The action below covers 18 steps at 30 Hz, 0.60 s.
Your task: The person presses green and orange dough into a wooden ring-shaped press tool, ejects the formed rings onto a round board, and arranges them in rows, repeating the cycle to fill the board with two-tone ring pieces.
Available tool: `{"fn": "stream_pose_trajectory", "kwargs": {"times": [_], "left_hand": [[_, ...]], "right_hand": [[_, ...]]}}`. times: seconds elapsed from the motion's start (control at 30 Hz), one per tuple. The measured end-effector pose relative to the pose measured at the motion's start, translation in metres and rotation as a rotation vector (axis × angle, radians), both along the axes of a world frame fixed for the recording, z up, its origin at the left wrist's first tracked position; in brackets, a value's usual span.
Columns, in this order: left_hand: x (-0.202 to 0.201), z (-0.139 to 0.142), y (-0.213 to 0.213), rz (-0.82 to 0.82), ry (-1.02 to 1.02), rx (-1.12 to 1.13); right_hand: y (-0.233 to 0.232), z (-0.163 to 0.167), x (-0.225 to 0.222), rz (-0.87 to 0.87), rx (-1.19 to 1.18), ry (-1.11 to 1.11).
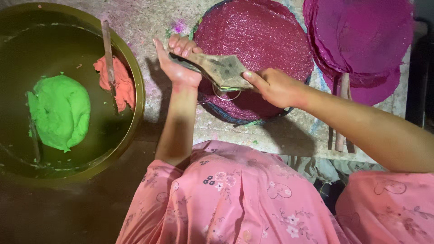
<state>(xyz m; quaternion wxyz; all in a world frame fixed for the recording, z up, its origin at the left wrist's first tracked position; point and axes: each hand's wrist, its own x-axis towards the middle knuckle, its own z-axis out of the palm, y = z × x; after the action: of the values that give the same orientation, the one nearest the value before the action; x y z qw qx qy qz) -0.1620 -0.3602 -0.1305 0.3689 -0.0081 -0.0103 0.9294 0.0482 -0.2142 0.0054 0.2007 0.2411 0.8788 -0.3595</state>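
My left hand (177, 61) and my right hand (272, 86) both grip a flat, worn, diamond-shaped wooden tool (218, 68) with dark spots, held over a round dark-red textured disc (257, 36) lying on a woven tray. A thin metal ring (226, 94) hangs just under the tool. The left fingers curl over the tool's far end; the right thumb and fingers pinch its near end.
A large round metal basin (133, 77) at left holds a lump of green paste (61, 110), a lump of orange-red paste (118, 81) and a wooden stick (108, 58). A stack of magenta discs (361, 40) sits at upper right over wooden sticks (342, 113). My pink flowered clothing fills the foreground.
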Motion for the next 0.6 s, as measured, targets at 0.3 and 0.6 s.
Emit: {"fn": "stream_pose_trajectory", "kwargs": {"times": [0.3, 0.6], "left_hand": [[0.023, -0.014, 0.034, -0.001, -0.096, -0.048], [-0.010, 0.017, 0.022, 0.073, 0.061, -0.074]], "right_hand": [[0.016, 0.011, 0.013, -0.013, 0.192, -0.051], [0.002, -0.010, -0.004, 0.033, 0.225, 0.193]]}}
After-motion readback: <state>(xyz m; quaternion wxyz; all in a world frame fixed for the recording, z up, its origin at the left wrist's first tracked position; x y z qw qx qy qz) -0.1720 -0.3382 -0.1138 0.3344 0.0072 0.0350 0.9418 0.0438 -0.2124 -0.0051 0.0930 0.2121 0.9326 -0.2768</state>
